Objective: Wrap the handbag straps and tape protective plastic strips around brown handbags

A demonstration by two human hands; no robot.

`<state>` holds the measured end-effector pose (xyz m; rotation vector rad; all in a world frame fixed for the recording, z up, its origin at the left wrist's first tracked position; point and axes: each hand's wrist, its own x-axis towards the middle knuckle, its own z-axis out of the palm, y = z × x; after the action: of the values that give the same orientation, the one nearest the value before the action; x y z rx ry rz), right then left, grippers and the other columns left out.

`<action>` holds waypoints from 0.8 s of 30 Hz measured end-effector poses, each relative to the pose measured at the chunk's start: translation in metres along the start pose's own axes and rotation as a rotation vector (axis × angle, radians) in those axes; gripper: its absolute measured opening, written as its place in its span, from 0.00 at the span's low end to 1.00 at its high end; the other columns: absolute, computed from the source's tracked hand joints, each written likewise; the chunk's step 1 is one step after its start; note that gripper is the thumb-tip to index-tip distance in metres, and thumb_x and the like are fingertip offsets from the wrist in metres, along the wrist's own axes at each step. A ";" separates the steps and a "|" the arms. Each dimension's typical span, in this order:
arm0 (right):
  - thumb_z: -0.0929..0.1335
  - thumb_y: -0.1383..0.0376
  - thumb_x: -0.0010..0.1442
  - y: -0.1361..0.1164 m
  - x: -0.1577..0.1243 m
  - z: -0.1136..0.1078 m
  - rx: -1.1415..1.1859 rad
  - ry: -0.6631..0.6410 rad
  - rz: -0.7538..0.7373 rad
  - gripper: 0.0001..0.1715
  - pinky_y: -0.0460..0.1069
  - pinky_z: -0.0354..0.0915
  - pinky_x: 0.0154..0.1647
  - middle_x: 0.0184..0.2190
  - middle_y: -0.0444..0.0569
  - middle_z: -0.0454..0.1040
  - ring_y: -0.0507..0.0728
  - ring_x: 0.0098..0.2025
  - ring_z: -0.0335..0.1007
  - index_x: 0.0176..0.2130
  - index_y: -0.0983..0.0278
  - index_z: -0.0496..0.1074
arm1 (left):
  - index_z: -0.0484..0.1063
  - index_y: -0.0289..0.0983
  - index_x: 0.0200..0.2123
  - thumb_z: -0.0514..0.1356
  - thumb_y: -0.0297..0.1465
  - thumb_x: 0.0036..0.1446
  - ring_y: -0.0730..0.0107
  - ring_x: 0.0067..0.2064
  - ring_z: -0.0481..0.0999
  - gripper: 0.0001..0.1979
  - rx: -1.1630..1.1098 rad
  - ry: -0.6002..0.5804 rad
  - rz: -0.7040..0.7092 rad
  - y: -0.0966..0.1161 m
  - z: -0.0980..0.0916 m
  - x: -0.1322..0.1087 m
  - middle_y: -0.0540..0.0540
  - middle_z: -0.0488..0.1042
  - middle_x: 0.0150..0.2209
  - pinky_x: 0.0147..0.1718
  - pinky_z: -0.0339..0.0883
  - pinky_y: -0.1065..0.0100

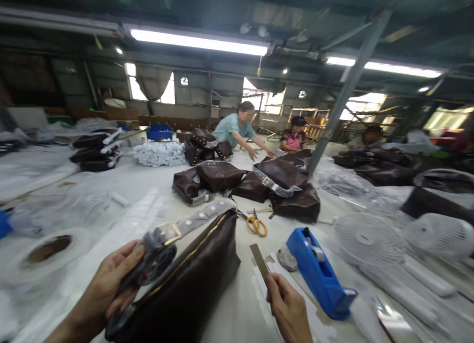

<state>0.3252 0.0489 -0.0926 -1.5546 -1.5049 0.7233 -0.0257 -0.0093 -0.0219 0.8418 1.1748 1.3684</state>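
Note:
A dark brown leather handbag (200, 269) with a gold zip stands on the table in front of me, tilted. My left hand (111, 278) is closed around its plastic-wrapped strap (203, 216), close to a gold buckle (168, 233). Between the thumb and fingers of my right hand (288, 303) is a thin, flat, grey-brown strip (259, 262), its free end pointing away from me. This hand is apart from the bag, over white paper sheets (261, 288). What the strip is made of I cannot tell.
A blue tape dispenser (320, 276) and yellow-handled scissors (256, 225) lie near my right hand. Beyond are more brown bags (222, 175) and a reaching co-worker (233, 128). A metal post (344, 96) rises at right, by white fans (370, 238). A plastic roll (22, 278) lies left.

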 end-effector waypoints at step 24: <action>0.77 0.45 0.40 -0.146 -0.045 0.148 1.115 -0.622 0.162 0.28 0.42 0.46 0.16 0.12 0.38 0.60 0.44 0.15 0.48 0.24 0.67 0.72 | 0.50 0.42 0.55 0.59 0.45 0.59 0.68 0.23 0.75 0.28 0.106 -0.161 0.263 0.015 0.033 -0.029 0.50 0.74 0.28 0.18 0.63 0.74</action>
<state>0.1203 0.0198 -0.0451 -0.5920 -0.9941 1.8546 0.0064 -0.0306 0.0044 1.1944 1.0454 1.4276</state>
